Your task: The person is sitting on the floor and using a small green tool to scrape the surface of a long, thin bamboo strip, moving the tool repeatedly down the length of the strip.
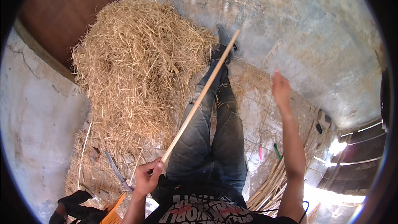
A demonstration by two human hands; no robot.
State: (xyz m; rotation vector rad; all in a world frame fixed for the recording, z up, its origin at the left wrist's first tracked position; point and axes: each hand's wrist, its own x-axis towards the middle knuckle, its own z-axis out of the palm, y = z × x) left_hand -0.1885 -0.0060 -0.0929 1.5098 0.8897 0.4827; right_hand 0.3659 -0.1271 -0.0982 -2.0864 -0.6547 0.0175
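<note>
My left hand [150, 175] is closed round the near end of a long, pale wooden stick [199, 99]. The stick slants up over my legs, its far end level with my shoes in the picture. Out to the right, my right hand [281, 89] is raised in front of the wall, well apart from the stick. Motion blurs its fingers, and whether anything thin is in them cannot be made out. My legs in worn jeans [226, 141] stretch forward between the two hands. A knife [114, 166] with a long blade lies on the floor left of my left hand.
A large heap of straw [137, 58] fills the left and far side. Long thin sticks [269, 184] lie at my right, with a green item [277, 151] and a pink item [260, 153] nearby. An orange plastic crate [112, 212] stands at lower left. Stained walls [306, 29] enclose the space.
</note>
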